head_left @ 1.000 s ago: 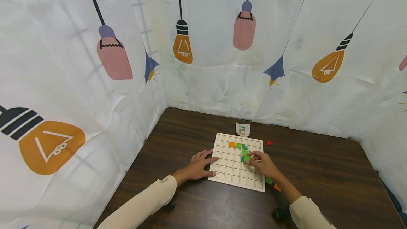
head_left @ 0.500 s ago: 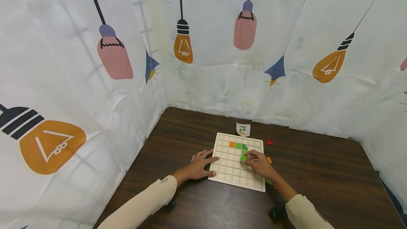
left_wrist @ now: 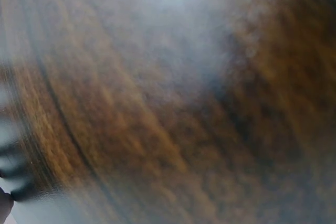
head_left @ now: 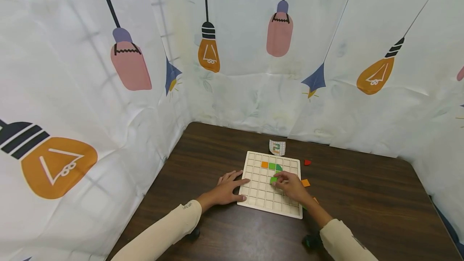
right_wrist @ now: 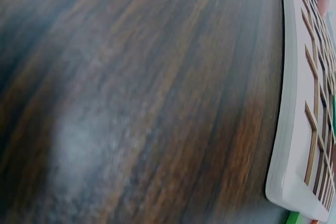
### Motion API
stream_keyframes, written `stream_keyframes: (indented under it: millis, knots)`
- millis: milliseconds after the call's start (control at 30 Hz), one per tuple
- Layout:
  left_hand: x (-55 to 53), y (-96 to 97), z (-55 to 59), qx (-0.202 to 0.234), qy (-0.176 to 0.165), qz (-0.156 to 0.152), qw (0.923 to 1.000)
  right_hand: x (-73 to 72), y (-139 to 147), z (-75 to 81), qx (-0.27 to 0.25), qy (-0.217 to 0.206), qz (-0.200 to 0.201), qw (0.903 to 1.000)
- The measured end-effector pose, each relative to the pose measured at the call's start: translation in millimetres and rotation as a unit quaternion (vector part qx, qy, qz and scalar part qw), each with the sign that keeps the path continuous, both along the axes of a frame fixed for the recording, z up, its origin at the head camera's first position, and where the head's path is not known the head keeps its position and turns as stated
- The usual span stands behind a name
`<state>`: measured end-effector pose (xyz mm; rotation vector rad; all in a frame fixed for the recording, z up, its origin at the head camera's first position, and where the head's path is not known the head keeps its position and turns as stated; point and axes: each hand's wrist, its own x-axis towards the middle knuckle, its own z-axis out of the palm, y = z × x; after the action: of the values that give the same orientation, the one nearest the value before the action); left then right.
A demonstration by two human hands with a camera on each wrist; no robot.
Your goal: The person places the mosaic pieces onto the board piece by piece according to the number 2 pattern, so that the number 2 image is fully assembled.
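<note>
A pale wooden grid board (head_left: 259,194) lies on the dark table. My left hand (head_left: 228,189) rests at its left edge, fingers spread, with thumb and fingertips on the rim. Over the board's middle, my right hand (head_left: 293,187) pinches a bright green tile (head_left: 273,180) between thumb and fingers. An orange square tile (head_left: 265,164), a green square tile (head_left: 272,166) and a dark green rounded tile (head_left: 278,167) form a row in the upper squares. Part of the area below that row is hidden behind the right fingers. In the right wrist view, the board's edge (right_wrist: 286,135) stands at the right.
Behind the board lies a small printed pattern card (head_left: 277,148). A red piece (head_left: 307,162) and an orange tile (head_left: 305,182) sit to its right, with more pieces partly hidden by the right forearm. A patterned white curtain (head_left: 246,92) borders the table.
My right hand has moved left across the board, and the bright green tile has shifted left with it. An orange tile right of the board has come into view. The left hand stays still.
</note>
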<state>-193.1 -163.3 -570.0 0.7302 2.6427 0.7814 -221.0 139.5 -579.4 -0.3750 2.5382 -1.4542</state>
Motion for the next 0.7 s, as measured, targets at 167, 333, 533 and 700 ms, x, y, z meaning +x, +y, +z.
stream_keyframes:
  millis: [167, 333, 533, 700]
  knots:
    - [-0.1, -0.1, -0.9, 0.0, -0.001, 0.001, 1.0, 0.0, -5, 0.2, 0.02, 0.015, -0.008, 0.9996]
    - [-0.8, 0.4, -1.7, -0.006, 0.002, 0.003, 1.0, -0.5, -8, -0.4, 0.033, 0.018, -0.017, 0.9991]
    - [-0.1, 0.8, -0.5, -0.005, -0.001, 0.003, 1.0, 1.0, -10, 2.6, 0.045, 0.018, -0.024, 0.9985]
    - [0.0, 0.3, -0.2, -0.003, 0.0, 0.001, 1.0, 0.2, -11, 2.9, 0.053, 0.025, -0.027, 0.9979]
